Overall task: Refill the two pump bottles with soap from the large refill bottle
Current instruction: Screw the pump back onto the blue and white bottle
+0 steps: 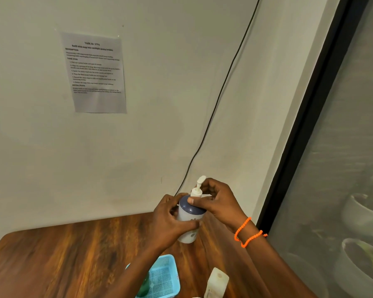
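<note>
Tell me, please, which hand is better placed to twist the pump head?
The right hand: its fingers already pinch the pump head, while the left hand grips the bottle body, steadying it.

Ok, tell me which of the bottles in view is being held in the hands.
The white pump bottle with the dark blue collar: the left hand grips its body and the right hand its pump top. The pale bottle at the bottom edge stands untouched.

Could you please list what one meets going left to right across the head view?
Printed paper sheet on the wall → light blue plastic basket → white pump bottle with grey-blue collar → orange beaded bracelet → black window frame.
</note>
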